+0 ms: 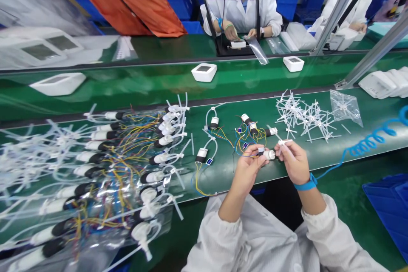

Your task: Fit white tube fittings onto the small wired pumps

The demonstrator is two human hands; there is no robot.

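Pinched in my left hand (247,169) is a small white-and-black cylindrical motor pump (269,154), its white end pointing right. The fingers of my right hand (296,165) are closed on a white plastic tube connector (281,143) with thin tubes, close beside the pump's white end. Whether the two parts touch, I cannot tell. Just beyond my hands lie several similar pumps (253,127) with coloured wires. To the left, another pump (201,154) has a curved clear tube at its top and yellow wires trailing from it.
A pile of white tube connectors (306,117) lies beyond my right hand, near a clear bag (346,107). Many wired pumps (95,157) cover the left side. A coiled blue cord (366,141) runs to my right wristband. White devices (204,72) sit on the conveyor; co-workers are opposite.
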